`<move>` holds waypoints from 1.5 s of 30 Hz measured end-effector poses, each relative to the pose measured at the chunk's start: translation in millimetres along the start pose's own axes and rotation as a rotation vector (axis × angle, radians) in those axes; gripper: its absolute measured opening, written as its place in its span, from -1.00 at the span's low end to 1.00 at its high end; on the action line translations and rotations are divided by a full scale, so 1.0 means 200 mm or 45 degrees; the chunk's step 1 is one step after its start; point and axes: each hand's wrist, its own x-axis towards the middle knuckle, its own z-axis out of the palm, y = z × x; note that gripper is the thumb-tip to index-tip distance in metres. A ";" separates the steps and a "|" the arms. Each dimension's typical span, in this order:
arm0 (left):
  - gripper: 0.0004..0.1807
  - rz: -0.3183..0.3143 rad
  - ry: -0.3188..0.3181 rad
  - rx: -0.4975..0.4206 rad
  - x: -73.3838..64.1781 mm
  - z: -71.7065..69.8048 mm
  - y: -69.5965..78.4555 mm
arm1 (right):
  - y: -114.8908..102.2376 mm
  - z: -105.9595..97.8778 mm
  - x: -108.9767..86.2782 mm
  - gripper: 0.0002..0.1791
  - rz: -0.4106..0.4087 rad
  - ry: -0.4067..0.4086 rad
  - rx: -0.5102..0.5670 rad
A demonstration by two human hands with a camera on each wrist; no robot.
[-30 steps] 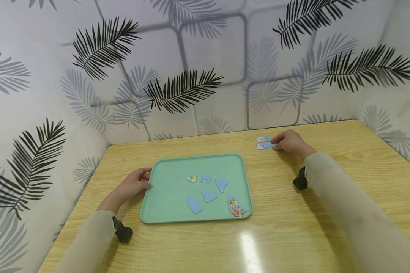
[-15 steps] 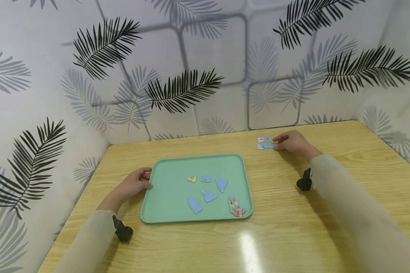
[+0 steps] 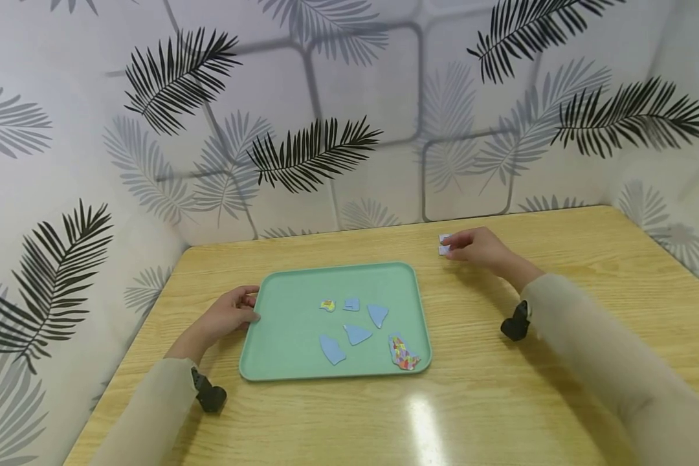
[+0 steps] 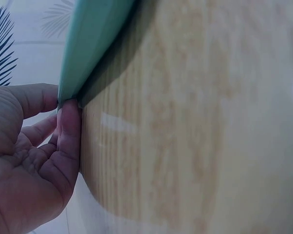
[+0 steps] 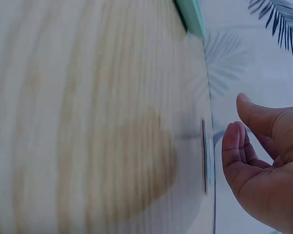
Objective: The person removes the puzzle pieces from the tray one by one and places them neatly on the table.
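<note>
We see the left hand (image 3: pixel 230 317) pinching the left rim of the mint-green tray (image 3: pixel 279 323), its thumb over the edge and a finger beneath, close to the tabletop. We see the right hand (image 3: pixel 480 248) near the back of the table, thumb and fingers bent and parted, holding nothing; in the right wrist view it stands apart from the pieces lying below. Just under its fingertips, as we look from the head, are two flat pieces, a rear piece (image 3: pixel 444 238) and a front piece (image 3: pixel 444 250), side by side on the wood, with only their pale ends showing. The tray lies flat, left of the right hand, and bears six flat pieces. Toward its far side we find a small yellow piece (image 3: pixel 327 305), a small blue piece (image 3: pixel 351 304) and a blue triangular piece (image 3: pixel 377 315); nearer us lie a second blue wedge (image 3: pixel 357 334), a long blue piece (image 3: pixel 332 349) and, by the near right corner, a multicoloured piece (image 3: pixel 403 353). Beige sleeves (image 3: pixel 594 349) cover both arms. Around everything we have the wood-grain table (image 3: pixel 326 421), backed by feather-patterned wallpaper (image 3: pixel 361 97).
</note>
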 end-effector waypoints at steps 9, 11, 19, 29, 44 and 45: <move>-0.30 -0.004 -0.002 -0.002 0.00 0.00 0.00 | -0.13 0.17 -0.03 -0.60 -0.113 -0.122 0.141; -0.31 -0.005 -0.001 -0.002 0.00 0.00 0.00 | -0.16 0.22 -0.04 -0.59 -0.134 -0.166 0.159; -0.29 -0.007 -0.003 -0.003 -0.01 0.00 0.01 | -0.24 0.35 -0.06 -0.57 -0.201 -0.351 0.184; -0.29 -0.005 -0.006 -0.016 -0.01 0.00 0.01 | -0.29 0.44 -0.04 -0.53 -0.346 -0.615 0.043; -0.29 -0.004 -0.017 -0.028 0.00 0.00 0.01 | -0.33 0.49 0.03 -0.48 -0.443 -0.825 -0.216; -0.28 -0.007 -0.016 -0.028 0.00 0.00 0.00 | -0.33 0.49 0.03 -0.48 -0.455 -0.836 -0.230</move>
